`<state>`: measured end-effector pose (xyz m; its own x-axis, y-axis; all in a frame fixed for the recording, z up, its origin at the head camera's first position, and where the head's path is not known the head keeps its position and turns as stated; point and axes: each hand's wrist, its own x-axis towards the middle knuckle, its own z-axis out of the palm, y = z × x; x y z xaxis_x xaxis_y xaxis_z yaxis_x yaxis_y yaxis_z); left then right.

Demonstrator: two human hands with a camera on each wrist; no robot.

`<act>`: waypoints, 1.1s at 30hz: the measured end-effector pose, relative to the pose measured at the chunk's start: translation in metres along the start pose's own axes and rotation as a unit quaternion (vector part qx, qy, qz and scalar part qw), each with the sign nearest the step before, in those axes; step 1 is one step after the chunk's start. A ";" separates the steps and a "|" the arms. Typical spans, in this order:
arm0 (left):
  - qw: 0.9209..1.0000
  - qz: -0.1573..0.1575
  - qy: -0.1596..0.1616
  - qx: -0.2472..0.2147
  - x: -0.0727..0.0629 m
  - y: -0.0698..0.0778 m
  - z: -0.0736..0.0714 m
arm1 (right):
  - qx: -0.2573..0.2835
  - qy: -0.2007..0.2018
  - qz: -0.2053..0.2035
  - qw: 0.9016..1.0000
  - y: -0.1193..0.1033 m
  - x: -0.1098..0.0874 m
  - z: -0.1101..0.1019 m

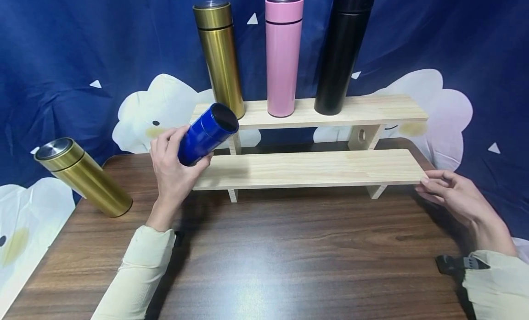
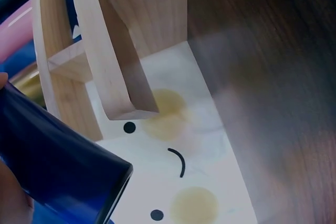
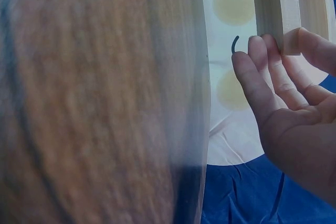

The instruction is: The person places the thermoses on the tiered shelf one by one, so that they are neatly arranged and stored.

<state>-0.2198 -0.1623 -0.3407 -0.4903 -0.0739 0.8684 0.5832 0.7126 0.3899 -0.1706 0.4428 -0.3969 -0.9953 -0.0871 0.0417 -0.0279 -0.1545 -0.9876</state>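
My left hand (image 1: pixel 171 161) grips a blue thermos flask (image 1: pixel 202 137) tilted to the right, its dark round end facing up and right. The flask is near the left end of a two-tier wooden shelf (image 1: pixel 306 168), in front of a gold flask (image 1: pixel 221 58) on the upper tier. In the left wrist view the blue flask (image 2: pixel 58 150) reaches in from the left, beside the shelf boards (image 2: pixel 107 51). My right hand (image 1: pixel 458 196) pinches the right end of the lower board. Up close, its thumb (image 3: pixel 317 45) lies on one face of the board (image 3: pixel 286 14), with fingers across from it.
A pink flask (image 1: pixel 284 58) and a black flask (image 1: pixel 345 53) stand on the upper tier. Another gold flask (image 1: pixel 87 180) stands at the left on the brown wooden table (image 1: pixel 289 255). A blue cloth (image 1: pixel 136 30) with white cloud shapes hangs behind.
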 end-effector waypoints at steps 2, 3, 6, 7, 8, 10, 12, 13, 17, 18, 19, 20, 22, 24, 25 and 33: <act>1.000 0.006 -0.001 0.002 0.000 0.001 0.001 | -0.001 0.001 0.000 1.000 0.000 0.000 0.000; 1.000 0.009 -0.002 0.002 0.000 0.002 0.001 | -0.001 0.001 0.000 1.000 0.000 0.000 0.000; 1.000 0.018 -0.004 0.003 0.001 0.005 0.003 | 0.002 0.001 -0.001 1.000 0.001 0.000 0.000; 1.000 0.021 -0.003 0.003 0.001 0.006 0.004 | 0.002 0.001 -0.001 1.000 0.001 0.000 -0.001; 1.000 0.024 -0.004 0.002 0.001 0.007 0.004 | 0.003 0.001 0.000 1.000 0.001 0.000 -0.001; 1.000 0.027 -0.006 0.002 0.002 0.009 0.005 | 0.002 0.000 0.000 1.000 0.001 0.000 -0.001; 1.000 0.028 -0.008 0.001 0.003 0.011 0.005 | 0.002 0.000 0.001 1.000 0.002 0.001 -0.001; 1.000 0.027 -0.009 0.000 0.004 0.012 0.006 | 0.001 0.001 0.001 1.000 0.002 0.001 -0.001; 1.000 0.027 -0.014 -0.006 0.006 0.017 0.006 | -0.003 0.004 0.002 1.000 0.001 0.001 -0.002; 0.999 0.029 -0.015 -0.008 0.006 0.018 0.007 | -0.003 0.005 0.002 1.000 0.001 0.001 -0.002; 0.999 0.030 -0.015 -0.010 0.007 0.019 0.007 | -0.003 0.005 0.001 1.000 0.001 0.001 -0.002; 0.999 0.032 -0.016 -0.011 0.007 0.020 0.007 | -0.001 0.004 0.001 1.000 0.000 0.001 -0.002; 0.999 0.036 -0.018 -0.014 0.006 0.023 0.009 | 0.002 0.004 0.001 1.000 0.000 0.001 -0.002; 0.999 0.038 -0.019 -0.015 0.006 0.025 0.011 | 0.006 0.004 0.002 1.000 0.000 0.001 -0.002; 0.999 0.038 -0.019 -0.016 0.006 0.026 0.011 | 0.006 0.004 0.003 1.000 0.000 0.000 -0.002; 0.999 0.029 -0.031 -0.021 0.005 0.033 0.015 | 0.008 -0.001 0.003 1.000 0.000 0.000 0.000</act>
<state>-0.2128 -0.1292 -0.3277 -0.4931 0.0118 0.8699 0.6382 0.6844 0.3525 -0.1705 0.4431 -0.3967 -0.9953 -0.0904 0.0359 -0.0202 -0.1689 -0.9854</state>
